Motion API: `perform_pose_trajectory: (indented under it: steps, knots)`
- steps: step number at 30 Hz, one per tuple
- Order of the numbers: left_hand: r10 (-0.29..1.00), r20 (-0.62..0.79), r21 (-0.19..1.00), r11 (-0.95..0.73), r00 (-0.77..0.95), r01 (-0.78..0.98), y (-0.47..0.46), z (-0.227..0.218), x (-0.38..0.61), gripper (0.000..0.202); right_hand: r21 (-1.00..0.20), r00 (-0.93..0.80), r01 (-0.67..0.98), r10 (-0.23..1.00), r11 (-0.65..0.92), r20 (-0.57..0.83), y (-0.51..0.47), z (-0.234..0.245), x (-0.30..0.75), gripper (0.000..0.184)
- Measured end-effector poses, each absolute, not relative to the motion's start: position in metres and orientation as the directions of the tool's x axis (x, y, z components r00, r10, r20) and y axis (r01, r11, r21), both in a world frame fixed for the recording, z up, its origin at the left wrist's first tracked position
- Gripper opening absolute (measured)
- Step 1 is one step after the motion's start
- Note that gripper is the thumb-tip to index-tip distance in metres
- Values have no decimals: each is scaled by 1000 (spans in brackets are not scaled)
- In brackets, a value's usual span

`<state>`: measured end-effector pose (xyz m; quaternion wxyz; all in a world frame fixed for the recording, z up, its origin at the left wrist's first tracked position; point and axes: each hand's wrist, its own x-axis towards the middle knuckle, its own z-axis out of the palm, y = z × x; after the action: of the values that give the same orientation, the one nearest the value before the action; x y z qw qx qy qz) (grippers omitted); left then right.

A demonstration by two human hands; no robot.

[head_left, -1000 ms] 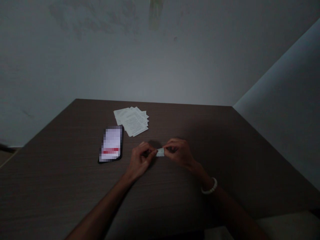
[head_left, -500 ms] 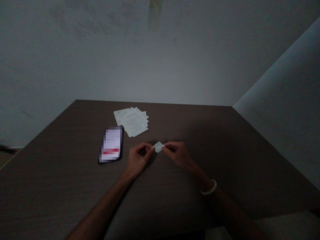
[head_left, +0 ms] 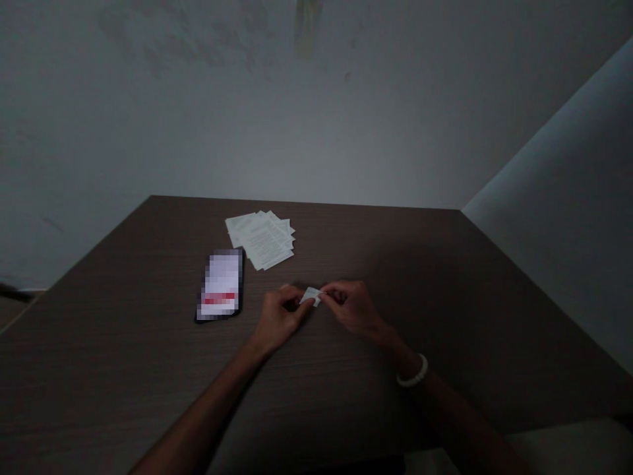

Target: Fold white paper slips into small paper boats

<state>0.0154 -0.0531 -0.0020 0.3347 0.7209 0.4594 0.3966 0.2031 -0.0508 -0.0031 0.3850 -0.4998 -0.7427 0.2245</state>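
Note:
A small folded piece of white paper (head_left: 311, 296) is pinched between both my hands just above the dark wooden table (head_left: 445, 290). My left hand (head_left: 279, 320) grips its left side with thumb and fingers closed. My right hand (head_left: 352, 307) pinches its right side, and a white bead bracelet (head_left: 413, 374) sits on that wrist. The light is dim, so the paper's folds are hard to make out.
A fanned stack of printed paper slips (head_left: 262, 239) lies farther back on the table. A phone (head_left: 221, 285) with a lit screen lies left of my hands. Grey walls close in behind and to the right.
The small paper has been turned and worked between my fingertips; my hands have drawn a little closer together. The stack and the phone have not moved.

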Motion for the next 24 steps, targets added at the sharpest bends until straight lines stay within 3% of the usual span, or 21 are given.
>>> perform_pose_trajectory:
  steps: [7,12,18,24]
  knots:
    - [957,212,923,-262,198,281,-52,-8,16,24,-879,-156,381,957,286,244,-52,-5,199,16]
    - [958,215,906,-269,193,327,-54,-4,17,23,-839,-163,457,956,293,245,-51,1,200,11]
    - [900,372,794,-436,227,425,-53,3,13,20,-736,-246,571,931,364,269,-48,5,202,5]
    - [942,253,824,-330,222,461,-53,-2,14,19,-840,-147,475,965,261,217,-46,-7,202,17]
